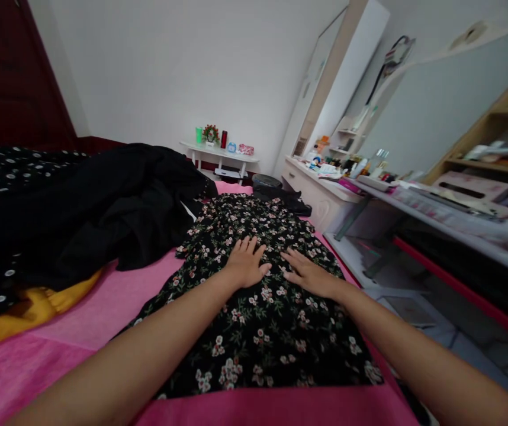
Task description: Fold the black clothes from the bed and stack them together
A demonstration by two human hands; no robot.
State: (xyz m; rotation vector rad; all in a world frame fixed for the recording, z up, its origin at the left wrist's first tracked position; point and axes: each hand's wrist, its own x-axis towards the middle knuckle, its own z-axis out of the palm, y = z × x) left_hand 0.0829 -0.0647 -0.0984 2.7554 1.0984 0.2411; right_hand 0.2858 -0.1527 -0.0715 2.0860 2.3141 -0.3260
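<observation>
A black dress with a small pink-and-white flower print (260,337) is spread out flat on the pink bedcover (138,284). Its short sleeves lie toward the far end and its wide hem is nearest to me. My left hand (247,264) rests palm down on the middle of the dress, fingers spread. To its right, my right hand (309,274) also lies flat on the cloth with its fingers stretched out. A small gap separates the two hands, and neither one grips the fabric.
Dark clothes (121,207) are heaped on the left of the bed, with a yellow garment (54,299) underneath. A cluttered desk (467,219) and a dressing table (320,177) stand along the right. Beyond the bed is a low white table (218,151) holding small items.
</observation>
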